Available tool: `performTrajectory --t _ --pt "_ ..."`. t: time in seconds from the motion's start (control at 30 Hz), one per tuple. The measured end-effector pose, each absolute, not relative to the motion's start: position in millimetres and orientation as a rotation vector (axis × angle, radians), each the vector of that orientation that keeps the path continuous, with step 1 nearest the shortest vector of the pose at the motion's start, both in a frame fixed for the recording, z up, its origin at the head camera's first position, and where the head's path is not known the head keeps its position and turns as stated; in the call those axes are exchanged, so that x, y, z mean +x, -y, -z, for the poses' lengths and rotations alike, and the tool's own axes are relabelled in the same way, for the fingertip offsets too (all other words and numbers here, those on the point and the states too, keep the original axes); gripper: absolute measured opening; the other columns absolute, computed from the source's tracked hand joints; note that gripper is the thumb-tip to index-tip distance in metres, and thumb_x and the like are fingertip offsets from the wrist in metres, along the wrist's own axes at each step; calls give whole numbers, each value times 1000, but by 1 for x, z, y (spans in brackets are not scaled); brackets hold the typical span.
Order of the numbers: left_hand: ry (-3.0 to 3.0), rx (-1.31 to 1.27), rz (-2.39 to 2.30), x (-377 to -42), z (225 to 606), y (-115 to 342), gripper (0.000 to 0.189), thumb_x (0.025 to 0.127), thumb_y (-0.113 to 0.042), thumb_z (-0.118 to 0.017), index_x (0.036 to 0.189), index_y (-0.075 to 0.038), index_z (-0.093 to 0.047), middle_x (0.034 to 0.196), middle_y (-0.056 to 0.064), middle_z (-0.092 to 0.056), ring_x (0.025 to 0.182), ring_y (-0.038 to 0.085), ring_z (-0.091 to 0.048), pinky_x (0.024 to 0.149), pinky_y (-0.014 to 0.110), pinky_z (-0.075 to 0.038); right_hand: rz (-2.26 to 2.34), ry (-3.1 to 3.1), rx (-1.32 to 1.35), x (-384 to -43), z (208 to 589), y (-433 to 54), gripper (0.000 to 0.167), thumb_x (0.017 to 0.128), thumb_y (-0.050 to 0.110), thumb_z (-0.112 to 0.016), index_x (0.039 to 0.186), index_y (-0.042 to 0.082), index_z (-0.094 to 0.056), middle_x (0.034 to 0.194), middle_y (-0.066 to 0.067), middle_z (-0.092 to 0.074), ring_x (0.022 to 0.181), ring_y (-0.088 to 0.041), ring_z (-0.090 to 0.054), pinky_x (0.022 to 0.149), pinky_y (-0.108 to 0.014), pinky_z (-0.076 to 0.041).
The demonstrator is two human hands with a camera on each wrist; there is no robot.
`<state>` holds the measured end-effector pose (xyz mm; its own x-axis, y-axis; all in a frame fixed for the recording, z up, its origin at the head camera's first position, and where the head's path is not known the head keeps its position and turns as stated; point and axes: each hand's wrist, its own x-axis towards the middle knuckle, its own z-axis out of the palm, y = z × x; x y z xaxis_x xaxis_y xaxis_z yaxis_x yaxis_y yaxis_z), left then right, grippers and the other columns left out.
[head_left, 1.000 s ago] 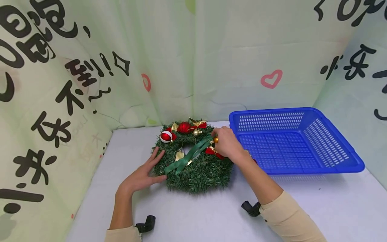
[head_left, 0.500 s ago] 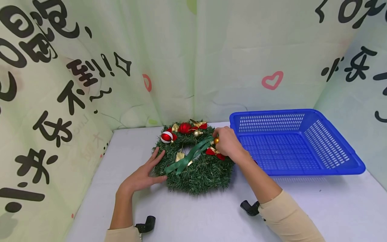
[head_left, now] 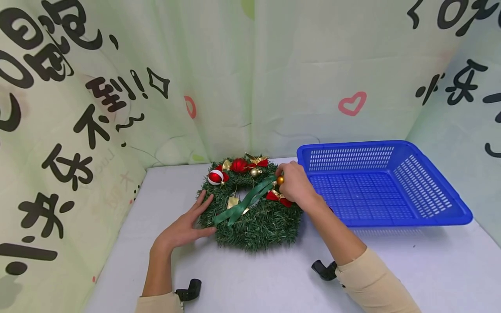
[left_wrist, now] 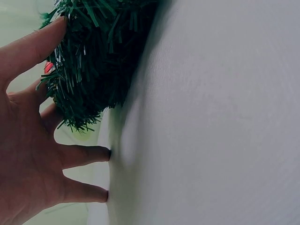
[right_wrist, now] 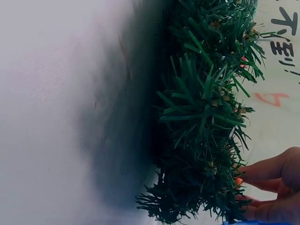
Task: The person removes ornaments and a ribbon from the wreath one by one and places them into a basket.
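A green tinsel wreath (head_left: 256, 230) lies on the table in the head view. On it are a red-and-white ball (head_left: 215, 177), a red ball (head_left: 239, 165), red bows with gold trim (head_left: 274, 196) and a dark green ribbon (head_left: 246, 201) crossing its centre hole. My left hand (head_left: 187, 224) rests on its left side, fingers spread; in the left wrist view two fingertips (left_wrist: 101, 194) touch the tabletop. At the upper right of the wreath, my right hand (head_left: 294, 184) pinches a small gold bauble (head_left: 280, 180) with curled fingers. The right wrist view shows only an orange glint there.
A blue plastic basket (head_left: 364, 195) with slotted sides stands on the right, close to the right forearm. White cloth covers the table (head_left: 250, 282). A printed curtain (head_left: 274, 78) closes off the back and both sides. Black wrist mounts (head_left: 189, 290) show at both sleeves.
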<state>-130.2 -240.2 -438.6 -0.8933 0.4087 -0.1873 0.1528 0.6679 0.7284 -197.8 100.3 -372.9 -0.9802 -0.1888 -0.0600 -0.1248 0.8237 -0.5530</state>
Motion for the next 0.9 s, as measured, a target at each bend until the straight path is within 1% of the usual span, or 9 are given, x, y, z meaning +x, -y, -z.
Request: performTrajectory --t 0.1,0.33,0.63,0.9 --pt "-2549 446 -1067 -130 439 240 96 96 -44 -73 169 -31 -12 177 -5 11 162 40 -5 119 74 -23 883 -2896 -262 -196 372 -100 46 80 -16 -57 122 -3 -70 119 -24 -60 115 -40 -54 91 -46 -55" --pt "-2547 444 -1066 -131 440 241 96 96 -44 -73 169 -32 -12 176 -6 11 162 40 -5 119 74 -23 937 -2927 -312 -192 368 -102 45 81 -16 -56 120 -2 -72 116 -23 -63 110 -39 -59 92 -47 -58" --pt "-2546 442 -1067 -131 440 241 96 96 -45 -73 169 -32 -12 176 -6 11 162 40 -5 119 74 -23 1000 -2948 -330 -184 366 -106 39 85 -12 -62 120 2 -74 113 -17 -65 104 -35 -61 88 -45 -56" --pt "-2544 441 -1075 -130 439 240 96 96 -44 -73 169 -32 -12 176 -5 11 162 40 -4 119 74 -22 1070 -2998 -348 -177 365 -112 33 88 -6 -69 118 4 -75 115 -16 -67 106 -36 -63 91 -50 -55"
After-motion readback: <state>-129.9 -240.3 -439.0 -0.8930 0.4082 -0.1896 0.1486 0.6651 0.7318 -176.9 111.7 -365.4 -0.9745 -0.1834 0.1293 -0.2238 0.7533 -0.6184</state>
